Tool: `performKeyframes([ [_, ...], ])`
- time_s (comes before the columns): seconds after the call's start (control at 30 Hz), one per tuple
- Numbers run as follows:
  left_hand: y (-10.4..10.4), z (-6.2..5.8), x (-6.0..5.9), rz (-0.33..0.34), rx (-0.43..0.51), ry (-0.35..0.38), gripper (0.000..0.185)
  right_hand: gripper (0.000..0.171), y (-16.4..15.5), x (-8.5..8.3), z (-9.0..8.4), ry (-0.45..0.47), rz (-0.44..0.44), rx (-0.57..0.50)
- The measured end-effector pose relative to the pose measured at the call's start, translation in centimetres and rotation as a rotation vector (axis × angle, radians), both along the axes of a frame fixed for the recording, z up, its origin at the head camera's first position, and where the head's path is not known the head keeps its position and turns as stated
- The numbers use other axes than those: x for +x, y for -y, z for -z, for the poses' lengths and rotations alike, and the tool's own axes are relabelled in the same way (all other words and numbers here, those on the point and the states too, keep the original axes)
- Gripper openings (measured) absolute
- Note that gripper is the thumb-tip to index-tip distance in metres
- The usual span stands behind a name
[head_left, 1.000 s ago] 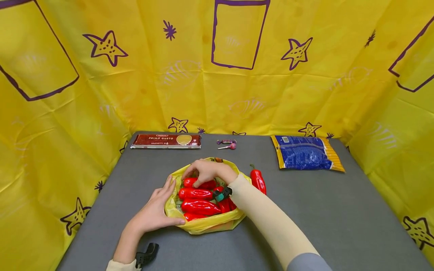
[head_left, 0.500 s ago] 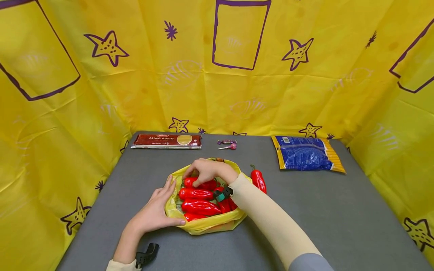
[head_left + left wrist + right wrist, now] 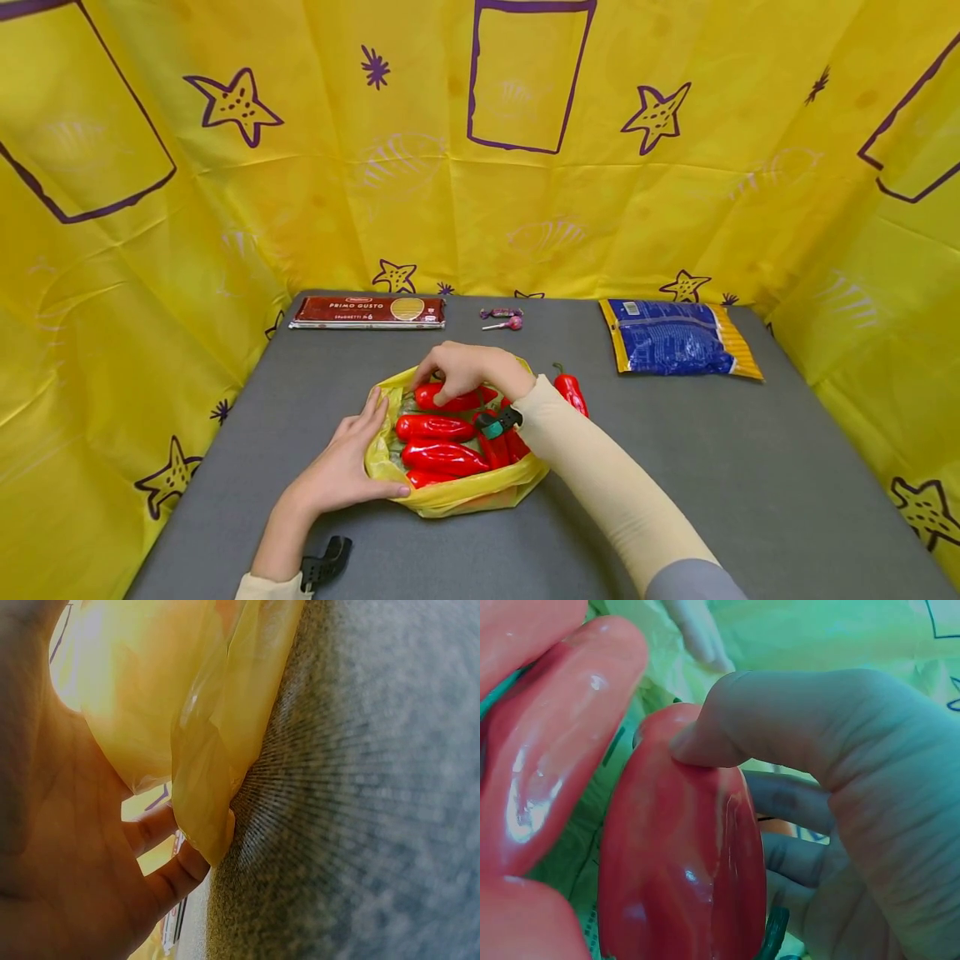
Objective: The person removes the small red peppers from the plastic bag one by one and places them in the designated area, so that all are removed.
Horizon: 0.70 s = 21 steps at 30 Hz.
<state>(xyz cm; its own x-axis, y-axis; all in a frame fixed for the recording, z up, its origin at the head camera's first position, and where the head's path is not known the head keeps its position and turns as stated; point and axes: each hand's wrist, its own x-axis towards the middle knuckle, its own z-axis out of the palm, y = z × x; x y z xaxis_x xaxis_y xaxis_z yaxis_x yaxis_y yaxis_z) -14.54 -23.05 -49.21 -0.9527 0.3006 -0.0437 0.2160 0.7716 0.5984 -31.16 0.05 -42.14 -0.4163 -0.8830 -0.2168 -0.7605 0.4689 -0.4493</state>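
Observation:
A yellow plastic bag (image 3: pixel 472 502), its mouth rolled wide, holds several long, glossy red peppers (image 3: pixel 442 458). My right hand (image 3: pixel 472 367) reaches into its far side and grips one red pepper (image 3: pixel 467 401). In the right wrist view, the thumb lies on that pepper (image 3: pixel 682 862) with the fingers round its other side. My left hand (image 3: pixel 341 467) rests against the bag's left side, fingers straight and spread, thumb at the front rim. In the left wrist view, those fingers are partly behind the bag (image 3: pixel 199 750). Another red pepper (image 3: pixel 572 393) lies outside, right of the bag, partly hidden by the sleeve.
Along the grey table's (image 3: pixel 750 467) back lie a brown spaghetti pack (image 3: pixel 367 312), a wrapped candy (image 3: pixel 501 313) and a lollipop (image 3: pixel 514 322). A blue and yellow packet (image 3: pixel 675 337) lies at back right. Yellow cloth (image 3: pixel 420 208) encloses the back and sides.
My right hand has shifted slightly away and to the right, and the gripped pepper has moved with it inside the bag. My left hand stays where it was.

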Motion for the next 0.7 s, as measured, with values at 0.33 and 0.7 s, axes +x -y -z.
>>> performKeyframes([
  [0.33,0.0,0.1,0.1,0.009,0.003,-0.002,0.136,0.042,-1.7,0.3,-1.4,0.015,0.027,-0.043],
  [0.7,0.0,-0.1,-0.1,0.004,0.007,0.015,0.136,0.042,-3.4,1.1,-3.1,0.01,0.065,-0.201],
])
